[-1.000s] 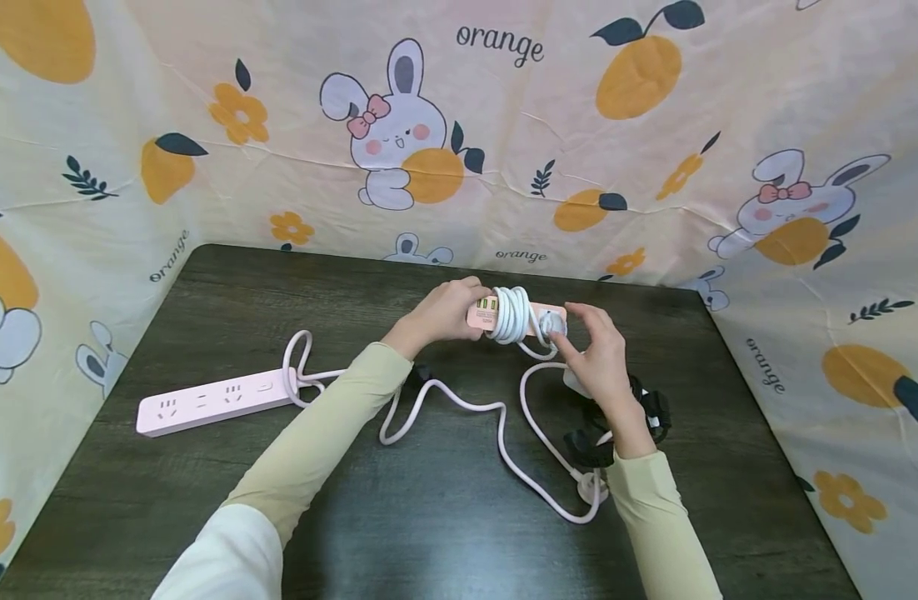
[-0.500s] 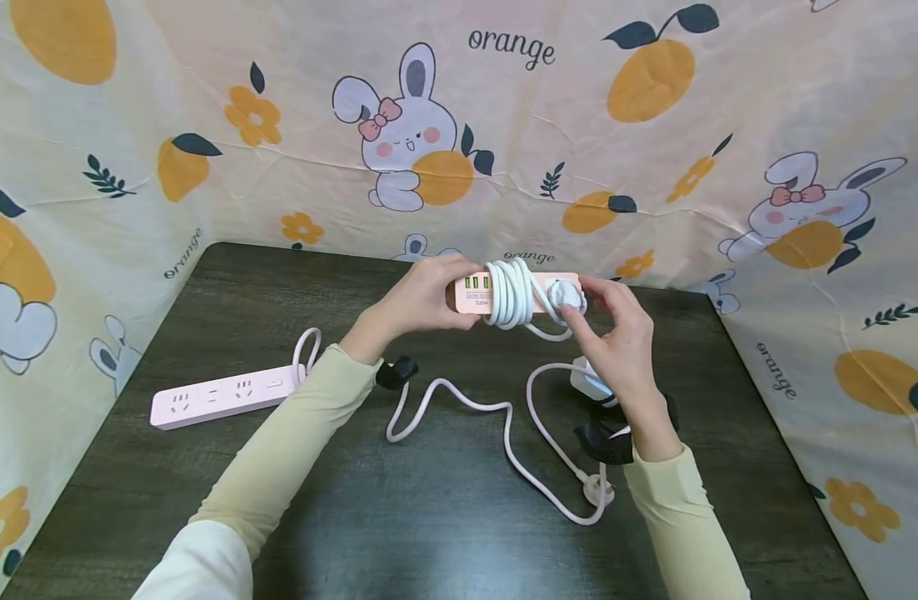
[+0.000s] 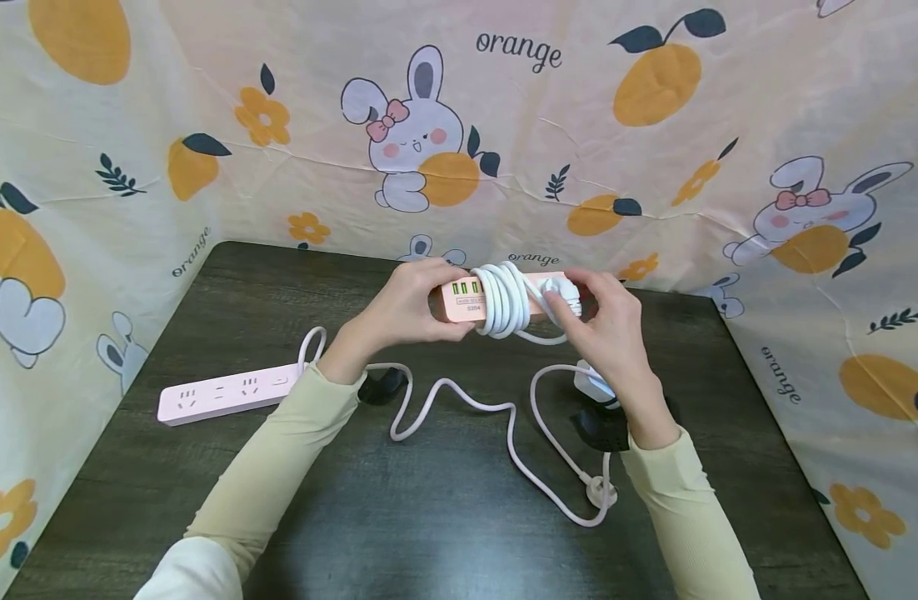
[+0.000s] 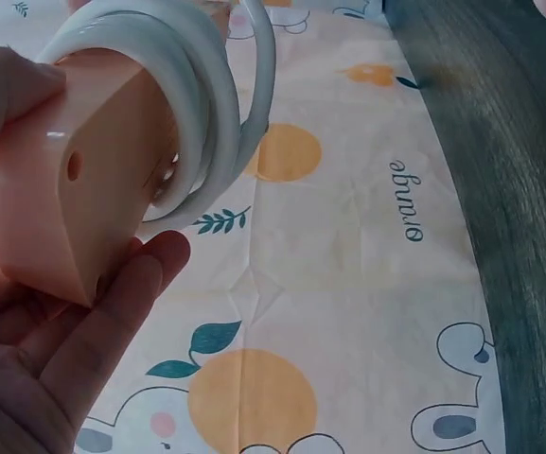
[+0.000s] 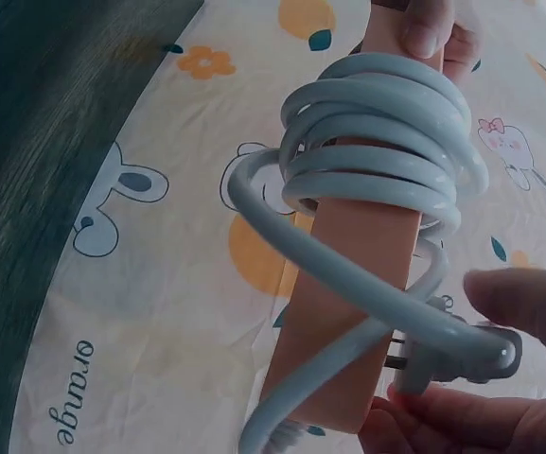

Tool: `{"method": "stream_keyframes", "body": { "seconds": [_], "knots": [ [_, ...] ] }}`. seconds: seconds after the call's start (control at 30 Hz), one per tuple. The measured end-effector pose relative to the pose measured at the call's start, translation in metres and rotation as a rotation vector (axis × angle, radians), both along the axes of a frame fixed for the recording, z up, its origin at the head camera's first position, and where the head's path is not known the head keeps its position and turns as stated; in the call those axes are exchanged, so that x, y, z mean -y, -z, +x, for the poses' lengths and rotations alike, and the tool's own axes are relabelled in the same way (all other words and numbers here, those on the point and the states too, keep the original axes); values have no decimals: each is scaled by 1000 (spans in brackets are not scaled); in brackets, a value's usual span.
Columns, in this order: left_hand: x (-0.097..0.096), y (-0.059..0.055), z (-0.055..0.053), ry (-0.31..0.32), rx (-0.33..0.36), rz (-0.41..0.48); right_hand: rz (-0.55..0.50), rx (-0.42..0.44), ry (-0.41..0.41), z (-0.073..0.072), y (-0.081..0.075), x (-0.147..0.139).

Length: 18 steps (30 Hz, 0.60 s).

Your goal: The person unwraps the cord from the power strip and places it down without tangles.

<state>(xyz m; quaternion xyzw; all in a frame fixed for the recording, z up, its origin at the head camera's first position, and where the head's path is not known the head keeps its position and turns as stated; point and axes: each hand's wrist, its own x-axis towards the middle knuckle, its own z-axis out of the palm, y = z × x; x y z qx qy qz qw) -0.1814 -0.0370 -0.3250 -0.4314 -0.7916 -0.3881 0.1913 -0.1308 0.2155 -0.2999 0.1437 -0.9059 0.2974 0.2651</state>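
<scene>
Cord (image 3: 506, 298) partly hiding held strip (image 3: 457, 310), plug (image 3: 568, 292) part-covered

A screened nook: printed cloth (image 3: 519, 125) lines 3 sides of a dark table (image 3: 429, 500).

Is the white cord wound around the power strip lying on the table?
No, the white cord winds around the peach strip that the left hand holds.
</scene>
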Motion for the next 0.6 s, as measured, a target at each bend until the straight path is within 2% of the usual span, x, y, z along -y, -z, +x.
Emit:
{"method": "stream_keyframes", "body": {
  "seconds": [0.2, 0.4, 0.6],
  "knots": [
    [4, -1, 6, -16, -7, 13, 11, 32, 11, 0, -3, 8],
    [6, -1, 9, -29, -29, 11, 46, 46, -27, -2, -5, 14],
    [8, 1, 11, -31, -16, 5, 42, 145, -37, -3, -6, 14]
  ]
}}
